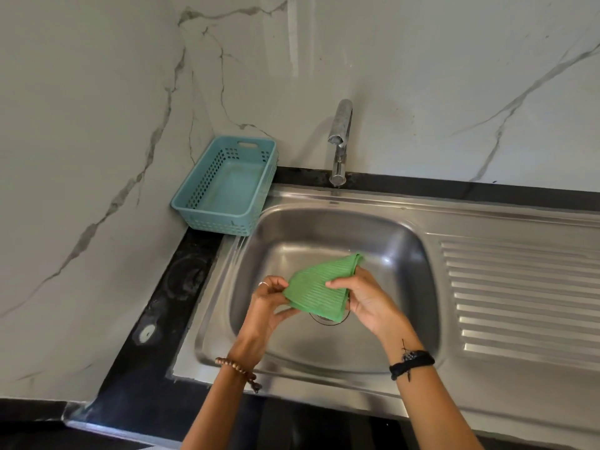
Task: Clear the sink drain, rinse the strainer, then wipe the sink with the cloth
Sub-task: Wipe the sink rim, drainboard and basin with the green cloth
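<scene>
Head camera: a folded green cloth point(319, 287) is held above the steel sink point(324, 232), over its drain point(329, 319), pinched at one edge by the left hand point(271, 303) and gripped by the right hand point(363, 298). A teal basket point(227, 186) is seen beside the tap point(339, 141).

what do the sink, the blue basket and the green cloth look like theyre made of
Sink: looks like stainless steel, brushed and shiny, with soft reflections and pressed drainboard ridges.
Basket: likely moulded plastic, matte teal, with regular perforated walls and a cut-out handle.
Cloth: seems a ribbed woven fabric, possibly microfibre; it folds limply between both hands.
</scene>
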`<action>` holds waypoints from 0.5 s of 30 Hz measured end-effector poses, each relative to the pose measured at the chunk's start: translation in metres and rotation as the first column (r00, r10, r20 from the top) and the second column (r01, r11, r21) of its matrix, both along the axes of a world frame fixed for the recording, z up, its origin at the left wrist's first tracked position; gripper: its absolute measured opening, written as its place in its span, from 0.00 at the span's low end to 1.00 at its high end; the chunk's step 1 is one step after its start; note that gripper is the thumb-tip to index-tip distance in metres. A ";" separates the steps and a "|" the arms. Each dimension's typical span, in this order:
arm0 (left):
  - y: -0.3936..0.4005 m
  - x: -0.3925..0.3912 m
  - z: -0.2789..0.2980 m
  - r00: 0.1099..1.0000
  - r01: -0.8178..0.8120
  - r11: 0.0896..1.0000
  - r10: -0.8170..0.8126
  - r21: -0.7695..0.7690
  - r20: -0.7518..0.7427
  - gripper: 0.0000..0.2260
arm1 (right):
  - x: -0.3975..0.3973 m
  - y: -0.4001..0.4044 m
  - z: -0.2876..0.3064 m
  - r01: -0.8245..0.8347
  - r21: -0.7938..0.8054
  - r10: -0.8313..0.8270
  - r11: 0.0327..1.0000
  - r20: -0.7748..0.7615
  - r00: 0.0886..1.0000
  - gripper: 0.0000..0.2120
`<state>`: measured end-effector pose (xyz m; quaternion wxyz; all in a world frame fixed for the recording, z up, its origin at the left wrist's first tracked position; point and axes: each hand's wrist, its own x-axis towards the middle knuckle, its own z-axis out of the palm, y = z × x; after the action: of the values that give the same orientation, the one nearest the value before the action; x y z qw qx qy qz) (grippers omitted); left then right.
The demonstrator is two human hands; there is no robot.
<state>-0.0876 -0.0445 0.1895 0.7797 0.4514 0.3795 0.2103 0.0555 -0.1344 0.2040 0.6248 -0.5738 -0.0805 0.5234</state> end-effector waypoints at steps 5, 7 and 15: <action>0.017 -0.011 0.009 0.950 0.031 0.958 0.060 -0.285 0.305 0.14 | 0.004 0.016 0.014 -0.097 0.083 0.091 0.992 0.073 0.993 0.25; 0.029 -0.010 0.013 0.972 0.026 0.985 0.016 -0.172 0.235 0.13 | 0.006 0.022 0.017 -0.133 0.082 0.125 0.988 0.099 0.987 0.25; 0.082 -0.012 0.038 0.991 0.132 0.984 -0.135 0.118 0.019 0.21 | -0.002 0.071 0.034 -0.194 -0.004 0.187 0.981 0.279 0.942 0.23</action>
<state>-0.0993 0.0377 0.2270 0.7694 0.5177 0.3250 0.1856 0.0532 -0.0630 0.2382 0.5605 -0.6235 -0.2287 0.4947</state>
